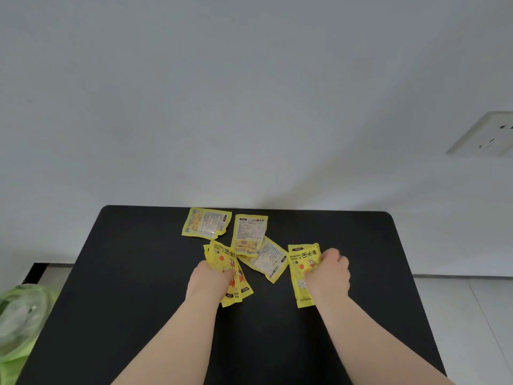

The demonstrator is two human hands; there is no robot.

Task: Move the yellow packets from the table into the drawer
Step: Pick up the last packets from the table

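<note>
Gripping bunch of packets (220,259) in left hand (212,277), single packet (301,259) in right hand (329,272); loose packet (270,262) slanting just right of left hand.

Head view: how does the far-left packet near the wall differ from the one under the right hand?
The far-left packet lies untouched; the right packet is gripped by the right hand. The far-left packet shows its pale fine-print side, the right packet bold black characters and an orange flower. The far-left packet sits near the table's back edge, the right packet nearer the person. Both are yellow.
</note>
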